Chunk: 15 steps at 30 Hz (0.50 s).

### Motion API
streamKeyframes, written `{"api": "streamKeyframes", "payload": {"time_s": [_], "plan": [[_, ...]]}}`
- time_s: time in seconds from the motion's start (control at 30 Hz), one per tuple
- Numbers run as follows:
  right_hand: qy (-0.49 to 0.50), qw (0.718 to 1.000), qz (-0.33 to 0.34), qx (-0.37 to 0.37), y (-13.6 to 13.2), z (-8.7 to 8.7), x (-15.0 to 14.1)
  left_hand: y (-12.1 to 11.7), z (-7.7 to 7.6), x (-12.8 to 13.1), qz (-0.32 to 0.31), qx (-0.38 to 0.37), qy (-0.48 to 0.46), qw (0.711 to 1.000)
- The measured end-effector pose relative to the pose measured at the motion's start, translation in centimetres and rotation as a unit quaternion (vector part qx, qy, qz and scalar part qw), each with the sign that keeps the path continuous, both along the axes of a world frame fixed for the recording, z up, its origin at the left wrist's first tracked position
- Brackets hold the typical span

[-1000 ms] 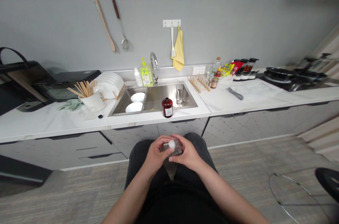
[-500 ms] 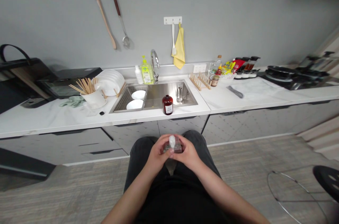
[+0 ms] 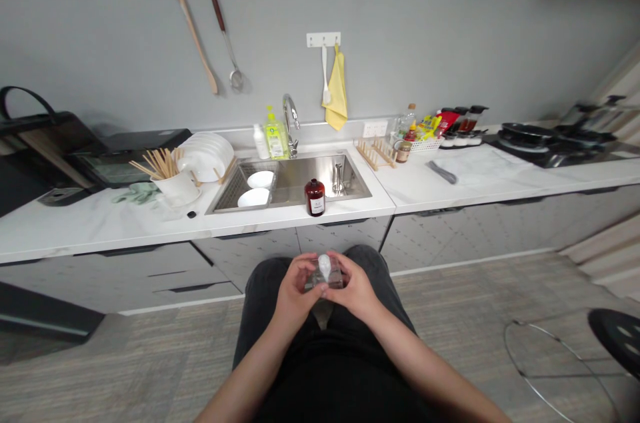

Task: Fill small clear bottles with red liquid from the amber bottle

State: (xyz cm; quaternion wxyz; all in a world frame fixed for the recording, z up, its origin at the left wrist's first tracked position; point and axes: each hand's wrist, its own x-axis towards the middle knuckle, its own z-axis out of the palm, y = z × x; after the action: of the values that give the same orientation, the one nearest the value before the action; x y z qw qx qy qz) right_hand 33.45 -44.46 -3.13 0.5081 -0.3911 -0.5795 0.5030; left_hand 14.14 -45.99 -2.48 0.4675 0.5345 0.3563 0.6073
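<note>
Above my lap, both hands hold a clear, square-sided bottle (image 3: pixel 333 274) with a white rounded piece (image 3: pixel 325 266) on top. My left hand (image 3: pixel 296 291) wraps its left side, and my right hand (image 3: pixel 356 286) closes round the right side. The two thumbs nearly meet at the bottle's near side. Its lower part is hidden, so I cannot tell what is inside. Beyond my hands, a dark red-brown bottle (image 3: pixel 315 198) with a white label stands upright on the counter's front edge, before the sink (image 3: pixel 300 173).
Two white bowls (image 3: pixel 254 197) sit in the sink's left basket. A green soap bottle (image 3: pixel 275 136) and the tap (image 3: pixel 291 120) stand behind. Left are chopsticks in a white holder (image 3: pixel 180 190) and racked plates (image 3: pixel 205 153). A stove (image 3: pixel 545 146) lies far right; a chair (image 3: pixel 617 336) stands lower right.
The fingers of my left hand have shifted slightly on the clear bottle, showing more of its top. The view has moved a little; the things on the counter stay put.
</note>
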Motion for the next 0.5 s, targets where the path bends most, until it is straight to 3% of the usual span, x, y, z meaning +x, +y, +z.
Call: {"api": "streamKeyframes", "payload": {"time_s": [0.2,0.37,0.5], "plan": [[0.011,1.0,0.014,0.003,0.32,-0.22,0.05,0.41,0.46,-0.24,-0.036,0.0,0.041,0.999],[0.015,1.0,0.023,0.009,0.17,0.1,0.18,0.36,0.53,-0.18,-0.016,0.015,0.002,1.0],[0.013,0.999,0.025,0.017,0.09,0.26,0.26,0.24,1.04,-0.38,-0.057,0.015,0.056,0.997]]}}
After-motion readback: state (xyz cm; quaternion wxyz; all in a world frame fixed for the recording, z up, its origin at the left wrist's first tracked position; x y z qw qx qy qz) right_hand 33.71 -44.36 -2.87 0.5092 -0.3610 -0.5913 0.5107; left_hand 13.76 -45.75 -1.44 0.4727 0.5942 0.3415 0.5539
